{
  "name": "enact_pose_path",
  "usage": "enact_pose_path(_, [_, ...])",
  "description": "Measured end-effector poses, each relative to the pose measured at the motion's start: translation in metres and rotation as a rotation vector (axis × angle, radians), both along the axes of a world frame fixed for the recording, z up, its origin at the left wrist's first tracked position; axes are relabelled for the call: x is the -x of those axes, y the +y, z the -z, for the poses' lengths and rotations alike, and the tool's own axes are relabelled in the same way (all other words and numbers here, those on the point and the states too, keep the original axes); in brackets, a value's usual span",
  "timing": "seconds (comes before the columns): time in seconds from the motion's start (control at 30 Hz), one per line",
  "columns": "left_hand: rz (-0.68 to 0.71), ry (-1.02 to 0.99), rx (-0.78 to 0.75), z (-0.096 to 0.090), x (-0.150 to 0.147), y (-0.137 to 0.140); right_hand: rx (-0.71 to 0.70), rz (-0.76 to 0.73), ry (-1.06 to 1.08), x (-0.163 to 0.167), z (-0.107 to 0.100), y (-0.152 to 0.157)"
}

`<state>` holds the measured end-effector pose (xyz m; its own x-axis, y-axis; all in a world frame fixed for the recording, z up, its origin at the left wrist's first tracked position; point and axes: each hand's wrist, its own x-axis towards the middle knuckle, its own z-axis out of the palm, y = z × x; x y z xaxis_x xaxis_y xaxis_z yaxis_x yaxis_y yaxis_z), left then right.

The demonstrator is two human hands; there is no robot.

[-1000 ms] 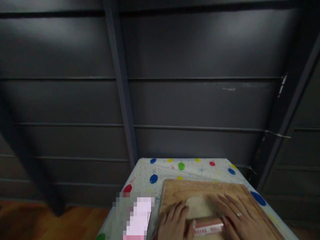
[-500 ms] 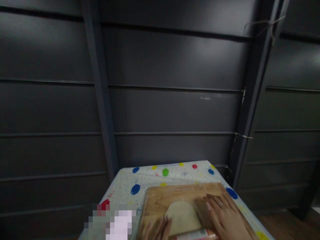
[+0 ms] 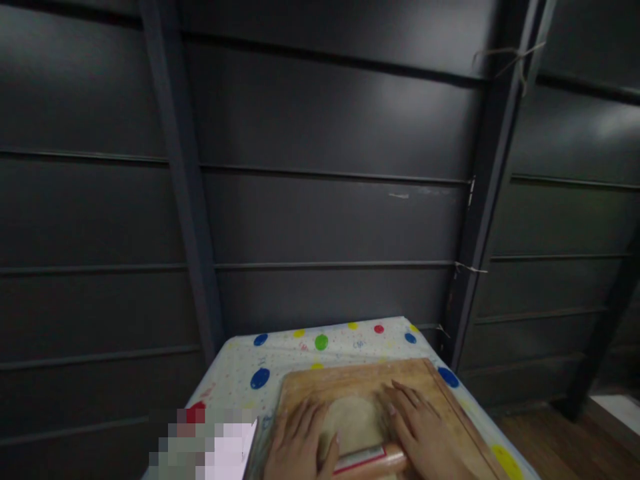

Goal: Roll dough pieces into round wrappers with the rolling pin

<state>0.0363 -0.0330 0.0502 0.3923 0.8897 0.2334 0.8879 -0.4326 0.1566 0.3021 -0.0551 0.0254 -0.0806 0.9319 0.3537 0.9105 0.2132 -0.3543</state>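
Observation:
A flattened, pale piece of dough [image 3: 353, 421] lies on a wooden board [image 3: 360, 373]. Across its near side is a wooden rolling pin [image 3: 375, 461] with a red and white label, partly cut off by the bottom edge of the view. My left hand [image 3: 297, 443] rests over the pin's left end, fingers stretched forward and apart, thumb by the label. Over the right end lies my right hand [image 3: 425, 430], its fingers also extended, with the fingertips beside the dough's right edge. Both palms cover the pin's ends, so their contact there is hidden.
Beneath the board is a table with a white cover [image 3: 235, 360] dotted with coloured balloon shapes. A pale flat object [image 3: 233, 447], partly pixelated, sits left of the board. A dark panelled wall [image 3: 330, 220] rises behind the table. Wooden floor [image 3: 550, 440] shows at the right.
My left hand has come forward, farther into view, and the rolling pin has moved slightly forward on the dough. My right hand is closer to the dough. The camera has turned slightly right.

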Motion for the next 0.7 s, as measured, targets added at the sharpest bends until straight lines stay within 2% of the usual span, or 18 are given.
enact_pose_path(0.1, [-0.056, -0.002, -0.049, -0.008, 0.001, -0.004, 0.055, 0.004, 0.067, 0.0, -0.006, -0.001])
enact_pose_path(0.23, [-0.188, 0.104, -0.05, -0.019, -0.002, -0.011, 0.074, 0.042, 0.099, 0.002, -0.008, -0.003])
enact_pose_path(0.4, [-0.139, 0.118, -0.057, -0.022, -0.003, -0.008, 0.025, 0.096, 0.06, 0.01, -0.017, -0.001])
enact_pose_path(0.57, [-0.002, 0.205, -0.111, -0.016, -0.002, 0.007, -0.021, 0.15, 0.042, 0.016, -0.028, 0.007])
enact_pose_path(0.7, [-0.077, 0.057, -0.086, -0.016, -0.003, 0.018, -0.02, 0.209, 0.042, 0.015, -0.027, 0.014])
